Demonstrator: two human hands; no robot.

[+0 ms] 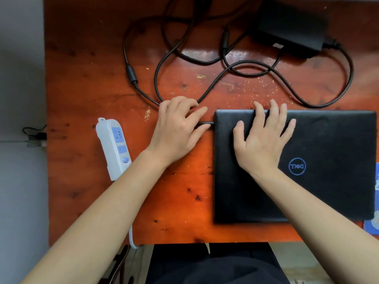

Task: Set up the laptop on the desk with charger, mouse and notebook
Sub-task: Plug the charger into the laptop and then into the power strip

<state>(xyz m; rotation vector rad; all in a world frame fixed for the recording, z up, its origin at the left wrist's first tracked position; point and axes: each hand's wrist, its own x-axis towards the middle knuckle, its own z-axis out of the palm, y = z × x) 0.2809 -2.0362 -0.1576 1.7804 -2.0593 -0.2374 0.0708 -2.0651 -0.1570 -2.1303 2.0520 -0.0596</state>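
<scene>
A shut black laptop (320,181) lies flat on the right part of the wooden desk (86,83). My right hand (262,138) presses flat on its lid near the back left corner, fingers spread. My left hand (178,128) pinches the charger's plug (207,123) right at the laptop's left side. The black charger cable (176,52) loops across the back of the desk to the black power brick (291,27) at the back right. No mouse is in view.
A white and blue power strip (114,146) lies on the desk left of my left arm, its cord dropping over the front edge. A blue-patterned item (376,177) peeks out at the right edge beside the laptop. The desk's left edge borders a grey floor.
</scene>
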